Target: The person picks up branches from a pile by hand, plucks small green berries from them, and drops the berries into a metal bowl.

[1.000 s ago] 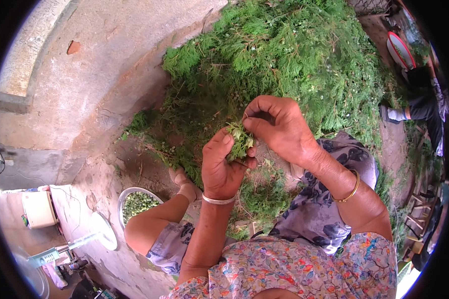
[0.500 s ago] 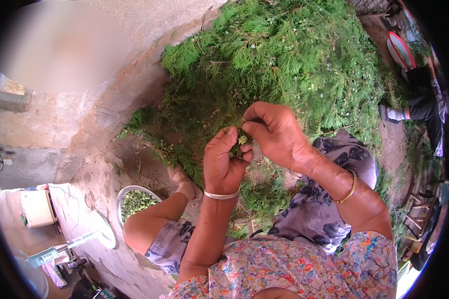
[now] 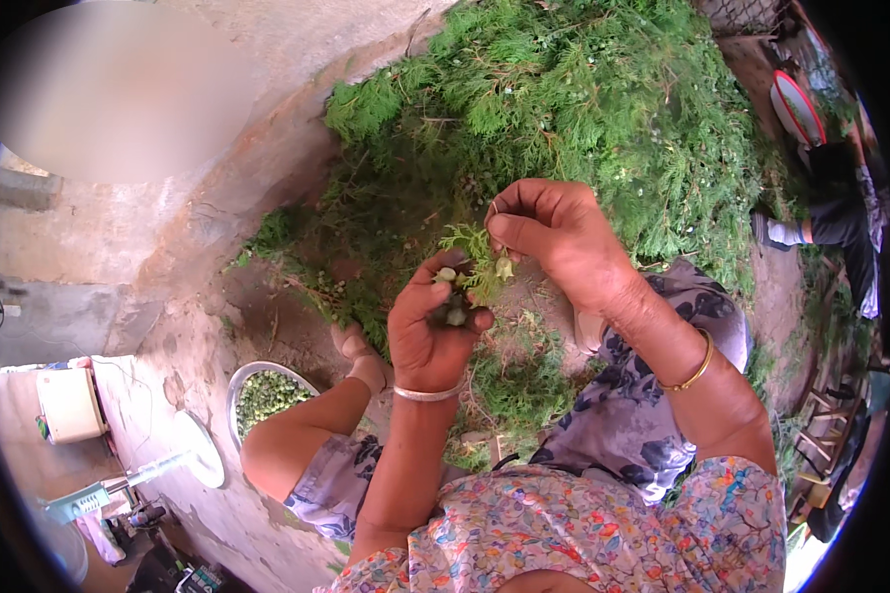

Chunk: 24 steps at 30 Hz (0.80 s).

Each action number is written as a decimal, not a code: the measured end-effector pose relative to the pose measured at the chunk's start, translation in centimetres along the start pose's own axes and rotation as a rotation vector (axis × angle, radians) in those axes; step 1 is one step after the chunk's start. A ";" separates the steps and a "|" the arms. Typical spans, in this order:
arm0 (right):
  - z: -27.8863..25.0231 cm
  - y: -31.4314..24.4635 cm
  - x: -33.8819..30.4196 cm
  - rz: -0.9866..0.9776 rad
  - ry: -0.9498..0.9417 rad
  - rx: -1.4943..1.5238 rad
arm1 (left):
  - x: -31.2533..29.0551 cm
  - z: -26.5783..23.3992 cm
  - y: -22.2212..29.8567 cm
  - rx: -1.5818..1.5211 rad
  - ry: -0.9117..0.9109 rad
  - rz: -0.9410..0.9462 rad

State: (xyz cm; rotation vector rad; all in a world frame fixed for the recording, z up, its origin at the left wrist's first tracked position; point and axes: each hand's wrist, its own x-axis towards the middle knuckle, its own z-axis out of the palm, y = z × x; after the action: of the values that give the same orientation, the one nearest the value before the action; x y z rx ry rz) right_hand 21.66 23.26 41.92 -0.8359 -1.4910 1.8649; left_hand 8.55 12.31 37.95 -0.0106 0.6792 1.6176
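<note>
My left hand (image 3: 430, 336), a silver bangle at its wrist, is cupped around several small green cones (image 3: 455, 314), with one pale cone near the thumb. Just right of it and slightly higher, my right hand (image 3: 562, 237) pinches a small feathery conifer sprig (image 3: 485, 269) between thumb and fingertips. The sprig hangs down toward the left hand's fingers, with a pale green cone (image 3: 504, 267) on its right side. Whether the sprig touches the left fingers I cannot tell. A gold bangle circles the right forearm.
A heap of cut conifer branches (image 3: 583, 119) spreads ahead along a concrete ledge (image 3: 198, 208). Beside my left knee sits a metal basin (image 3: 233, 407) of green cones. A fan's white base (image 3: 200, 450) stands farther left. Another person's leg (image 3: 831, 222) and a red-rimmed basin (image 3: 799, 109) are at right.
My hands have drawn apart; the right moved slightly up and right, the left slightly down and left. The sprig now shows between them, and cones are visible in the left hand.
</note>
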 end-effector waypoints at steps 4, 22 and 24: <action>0.0 0.7 0.2 0.008 0.101 -0.123 | -1.3 -0.1 0.1 0.092 0.002 0.128; 0.6 0.4 -0.1 0.025 0.056 -0.140 | -0.6 1.8 -0.4 0.608 0.084 0.157; 0.7 0.4 0.1 0.078 0.085 -0.066 | -0.8 1.8 0.2 0.594 0.046 0.150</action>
State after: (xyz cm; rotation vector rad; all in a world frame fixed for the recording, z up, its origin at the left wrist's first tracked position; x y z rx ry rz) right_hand 21.00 22.82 41.69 -1.0051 -1.4933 1.8203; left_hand 9.20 12.32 39.85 0.4459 1.1970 1.5040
